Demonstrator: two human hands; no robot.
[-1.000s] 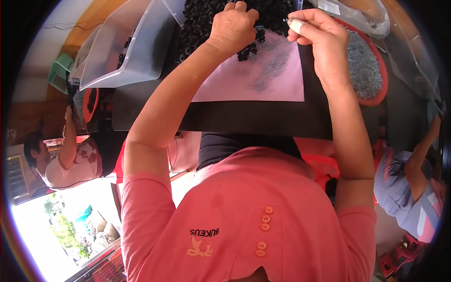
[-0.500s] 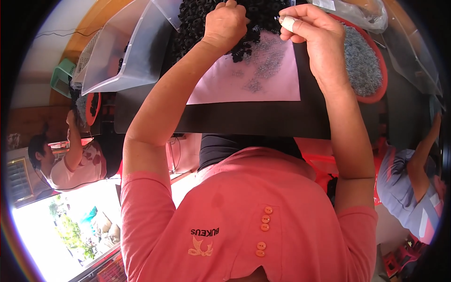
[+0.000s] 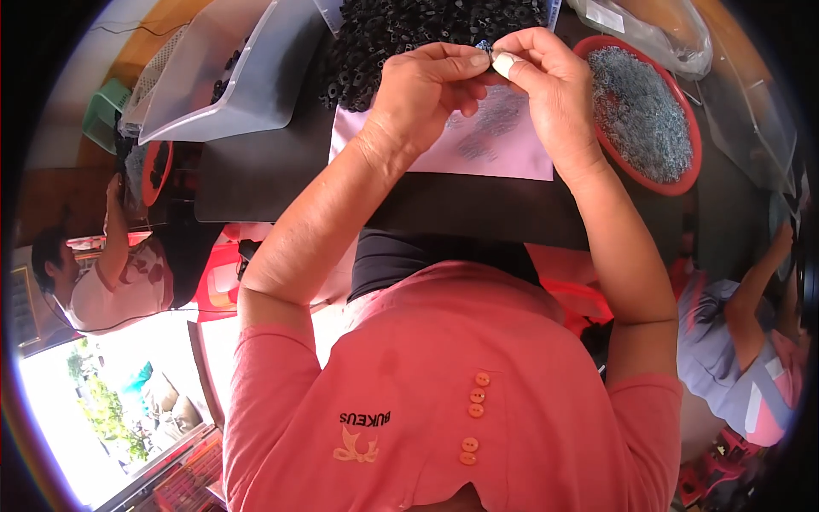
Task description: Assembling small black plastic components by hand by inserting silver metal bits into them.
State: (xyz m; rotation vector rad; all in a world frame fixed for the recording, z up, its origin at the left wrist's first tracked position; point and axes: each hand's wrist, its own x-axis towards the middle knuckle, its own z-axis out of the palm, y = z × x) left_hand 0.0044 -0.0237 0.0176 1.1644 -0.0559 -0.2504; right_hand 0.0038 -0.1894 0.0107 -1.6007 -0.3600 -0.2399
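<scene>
My left hand point(image 3: 420, 96) and my right hand point(image 3: 553, 96) meet fingertip to fingertip above a pink sheet point(image 3: 520, 164). Pinched in the left fingers is a small dark piece point(image 3: 484, 45) with a bluish glint, mostly hidden. The right thumb, wrapped in a white covering, presses against the same spot with the index finger; what it grips is too small to make out. Behind both hands lies a heap of small black parts with holes point(image 3: 363, 55). Small silvery-grey pieces point(image 3: 485, 135) are scattered over the sheet beneath them.
At right stands a red basin point(image 3: 696, 154) filled with small grey metal-looking pieces, beside a clear plastic bag point(image 3: 665, 43). A translucent bin point(image 3: 217, 124) stands at left on the dark tabletop point(image 3: 256, 183). One person point(image 3: 119, 282) sits at left, another point(image 3: 734, 341) at right.
My left hand has come away from the black heap, moving right and nearer to me, to meet the right hand. My right hand has dropped slightly nearer and left.
</scene>
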